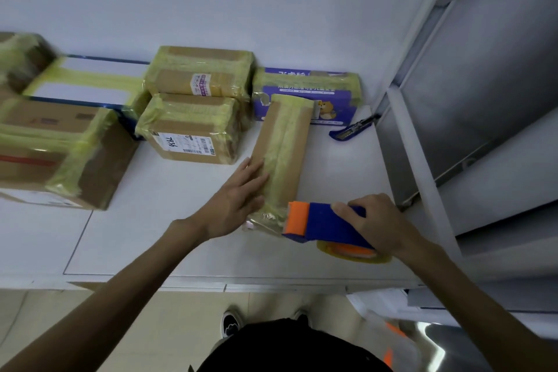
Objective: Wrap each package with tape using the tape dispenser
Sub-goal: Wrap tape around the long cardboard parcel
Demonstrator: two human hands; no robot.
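Note:
A long narrow cardboard package [285, 142] lies on the white table [169, 238], with yellowish tape running along its top. My left hand [238, 196] presses flat on its near left side, fingers straight. My right hand [377, 226] grips the blue and orange tape dispenser [320, 223], whose orange front end sits at the package's near end. A roll of yellowish tape [353, 252] hangs under the dispenser.
Several taped packages stand at the back: two brown boxes [193, 127], a purple box [308, 87], a large brown box [60, 154] and a white flat box [87, 81]. A blue utility knife [351, 128] lies at the right. A grey metal frame [422, 160] borders the table's right side.

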